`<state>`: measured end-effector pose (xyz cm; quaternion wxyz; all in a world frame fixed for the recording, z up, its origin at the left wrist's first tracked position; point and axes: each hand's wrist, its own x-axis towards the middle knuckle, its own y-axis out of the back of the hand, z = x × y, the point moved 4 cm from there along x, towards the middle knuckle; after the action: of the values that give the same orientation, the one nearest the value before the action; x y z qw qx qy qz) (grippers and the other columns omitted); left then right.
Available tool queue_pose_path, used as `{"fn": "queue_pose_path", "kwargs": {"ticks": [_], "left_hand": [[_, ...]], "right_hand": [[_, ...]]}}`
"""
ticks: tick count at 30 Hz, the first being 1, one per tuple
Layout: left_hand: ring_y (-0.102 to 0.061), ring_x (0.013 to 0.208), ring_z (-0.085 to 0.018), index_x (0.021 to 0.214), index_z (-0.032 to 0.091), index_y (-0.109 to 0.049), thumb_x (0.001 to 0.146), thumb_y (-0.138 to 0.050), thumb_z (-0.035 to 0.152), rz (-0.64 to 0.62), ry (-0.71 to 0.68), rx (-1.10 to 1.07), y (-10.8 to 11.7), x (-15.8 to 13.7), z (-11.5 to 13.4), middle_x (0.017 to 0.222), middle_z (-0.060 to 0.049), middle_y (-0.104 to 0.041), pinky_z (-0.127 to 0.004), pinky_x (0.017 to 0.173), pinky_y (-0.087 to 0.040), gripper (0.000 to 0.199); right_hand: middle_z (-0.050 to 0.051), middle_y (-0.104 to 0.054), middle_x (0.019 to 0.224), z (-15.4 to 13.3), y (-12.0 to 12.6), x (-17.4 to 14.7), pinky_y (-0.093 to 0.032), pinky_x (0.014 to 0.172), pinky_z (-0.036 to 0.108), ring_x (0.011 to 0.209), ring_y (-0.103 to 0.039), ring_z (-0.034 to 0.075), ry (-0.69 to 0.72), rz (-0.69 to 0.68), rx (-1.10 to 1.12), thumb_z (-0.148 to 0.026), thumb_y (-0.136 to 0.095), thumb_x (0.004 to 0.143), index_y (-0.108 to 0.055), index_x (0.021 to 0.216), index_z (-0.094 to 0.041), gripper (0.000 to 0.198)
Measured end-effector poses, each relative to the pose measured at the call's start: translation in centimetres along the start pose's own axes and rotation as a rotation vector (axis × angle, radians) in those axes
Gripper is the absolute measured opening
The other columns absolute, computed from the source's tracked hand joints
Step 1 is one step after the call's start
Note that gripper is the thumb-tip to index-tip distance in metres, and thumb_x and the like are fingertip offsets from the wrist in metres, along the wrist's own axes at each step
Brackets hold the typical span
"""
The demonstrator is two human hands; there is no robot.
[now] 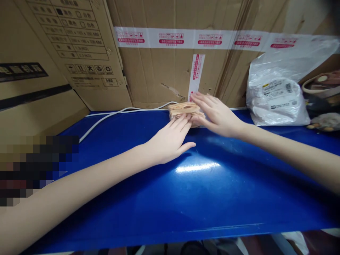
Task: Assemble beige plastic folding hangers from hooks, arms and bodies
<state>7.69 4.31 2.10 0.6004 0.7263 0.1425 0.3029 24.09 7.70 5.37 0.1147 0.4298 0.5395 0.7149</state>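
Note:
A small bundle of light wooden pieces (183, 107), seemingly in clear wrapping, lies at the back of the blue table, close to the cardboard behind it. My left hand (170, 140) reaches to its front side, fingers stretched out and touching it, thumb spread apart. On the bundle's right side is my right hand (219, 115), palm down with fingers extended over it. Neither hand is wrapped around the bundle. My fingers hide part of its front and right end, so its exact kind is unclear.
The blue table (212, 202) has a front edge near me. Tall cardboard (159, 67) with printed tape stands along the back, and a carton (87, 81) at the left. A white cable (106, 115) runs along the back left. A white plastic bag (278, 99) sits at right.

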Motion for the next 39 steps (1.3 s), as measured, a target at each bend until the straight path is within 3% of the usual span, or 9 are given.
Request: {"fn": "queue_pose_path", "kwargs": {"ticks": [4,9,15,39], "left_hand": [[-0.016,0.149,-0.027,0.152,0.002,-0.022,0.1,-0.031,0.055,-0.075,0.002,-0.115,-0.2,-3.2,0.4,0.159,-0.02,-0.019,-0.045,0.121,-0.022,0.074],[-0.016,0.149,-0.027,0.154,0.009,-0.021,0.099,-0.026,0.061,-0.264,0.08,-0.235,-1.1,-5.0,-0.3,0.16,-0.015,-0.018,-0.046,0.121,-0.021,0.076],[-0.015,0.149,-0.028,0.154,0.011,-0.021,0.098,-0.027,0.062,-0.289,0.088,-0.253,-1.2,-5.0,-0.5,0.16,-0.013,-0.017,-0.049,0.121,-0.018,0.076],[-0.016,0.15,-0.026,0.154,0.013,-0.023,0.098,-0.025,0.062,-0.296,0.101,-0.231,-1.0,-5.1,-0.3,0.161,-0.011,-0.018,-0.045,0.122,-0.015,0.075]], "right_hand": [[0.01,-0.031,0.158,-3.9,-0.8,-4.0,-0.029,0.118,0.05,0.147,-0.027,0.025,0.102,-0.156,0.097,-0.047,-0.039,0.098,-0.029,0.154,-0.02,0.063],[0.014,-0.032,0.156,-3.4,-3.2,-6.1,-0.033,0.116,0.05,0.144,-0.031,0.027,-0.027,-0.329,0.227,-0.057,-0.037,0.096,-0.032,0.153,-0.015,0.07],[0.012,-0.035,0.155,-3.0,-3.2,-5.9,-0.032,0.115,0.052,0.143,-0.034,0.028,-0.026,-0.338,0.249,-0.056,-0.037,0.097,-0.043,0.148,-0.02,0.062],[0.015,-0.034,0.156,-3.3,-2.9,-5.9,-0.031,0.116,0.048,0.143,-0.034,0.026,-0.027,-0.374,0.205,-0.053,-0.035,0.099,-0.042,0.148,-0.013,0.064]]}}
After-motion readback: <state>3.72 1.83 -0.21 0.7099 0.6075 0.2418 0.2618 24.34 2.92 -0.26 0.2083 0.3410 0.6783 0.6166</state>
